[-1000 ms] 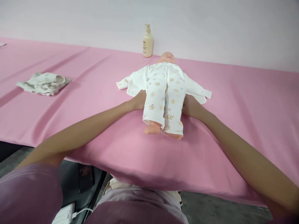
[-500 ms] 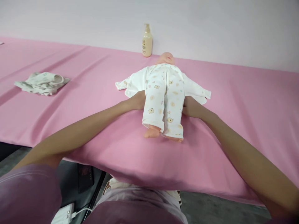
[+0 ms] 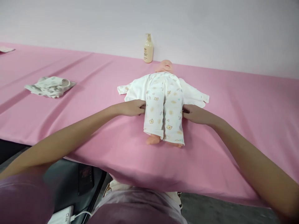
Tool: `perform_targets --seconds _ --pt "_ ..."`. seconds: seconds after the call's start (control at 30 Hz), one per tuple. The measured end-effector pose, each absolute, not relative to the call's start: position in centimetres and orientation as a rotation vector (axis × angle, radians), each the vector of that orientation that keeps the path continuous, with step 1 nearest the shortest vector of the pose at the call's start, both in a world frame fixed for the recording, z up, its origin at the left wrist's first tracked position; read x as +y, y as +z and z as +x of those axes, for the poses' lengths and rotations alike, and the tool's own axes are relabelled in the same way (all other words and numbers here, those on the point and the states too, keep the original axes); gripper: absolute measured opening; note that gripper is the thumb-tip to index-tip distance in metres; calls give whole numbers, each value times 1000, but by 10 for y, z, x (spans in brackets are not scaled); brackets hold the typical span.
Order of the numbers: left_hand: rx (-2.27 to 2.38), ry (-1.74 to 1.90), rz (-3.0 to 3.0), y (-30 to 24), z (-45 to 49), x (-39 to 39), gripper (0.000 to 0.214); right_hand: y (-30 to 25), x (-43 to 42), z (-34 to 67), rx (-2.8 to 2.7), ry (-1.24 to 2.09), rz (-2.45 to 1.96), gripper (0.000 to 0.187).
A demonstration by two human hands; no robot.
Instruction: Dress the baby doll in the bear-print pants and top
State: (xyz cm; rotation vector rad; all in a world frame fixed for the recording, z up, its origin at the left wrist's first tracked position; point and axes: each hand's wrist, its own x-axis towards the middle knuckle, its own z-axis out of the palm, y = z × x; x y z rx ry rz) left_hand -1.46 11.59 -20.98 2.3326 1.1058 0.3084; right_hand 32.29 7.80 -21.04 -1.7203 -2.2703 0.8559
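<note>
A baby doll (image 3: 166,66) lies on its back, head toward the wall and feet toward me. White printed baby pants (image 3: 154,102) cover its legs and reach high over its belly. Beneath them a white long-sleeved baby top (image 3: 137,88) spreads out on both sides. My left hand (image 3: 133,107) is at the left edge of the pants, fingers curled in against the cloth and partly hidden. On the opposite edge my right hand (image 3: 195,114) grips the side of the other pant leg, its fingertips partly out of sight.
A pump bottle (image 3: 148,51) stands by the wall behind the doll's head. Folded patterned baby clothes (image 3: 51,86) lie to the left on the pink table cover (image 3: 105,133). Below the table edge are a dark phone-like object (image 3: 85,179) and a white power bank (image 3: 61,216) with a cable.
Both hands have slid a little toward me along the sides of the pants, and more of the fingers shows. The camera view has tilted up slightly.
</note>
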Motion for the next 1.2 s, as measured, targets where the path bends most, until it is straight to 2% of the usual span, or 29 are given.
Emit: perform_targets --seconds 0.1,0.2,0.27,0.4,0.53,0.73,0.87,0.97,1.07,1.2 --pt "1147 230 2287 -203 -25 84 16 -207 47 319 -2186 588 -1765 14" --pt "1232 370 2382 -203 -30 43 12 -204 6 302 -2053 76 -1635 16" --pt "1214 446 2462 -207 -31 18 12 -204 -20 286 -2120 -34 -1469 15" --pt "1187 584 2573 -223 -25 -6 19 -214 -51 252 -2332 -59 -1283 15" --pt "1245 624 2585 -234 -20 -3 14 -227 -54 234 -2360 -193 -1312 5" --pt "1352 657 2605 -227 -21 -24 25 -232 -65 227 -2314 -272 -1281 11" --pt "1343 671 2629 -230 -26 -55 24 -234 -84 227 -2294 -312 -1224 12" --pt "1324 703 2615 -235 -30 -70 20 -236 -93 238 -2232 -285 -1221 7" --pt "1297 802 2633 -235 -29 -75 15 -237 -96 258 -2153 -220 -1259 18" --pt "1181 895 2789 -226 -9 -70 14 -242 -98 285 -2095 -32 -1380 20"
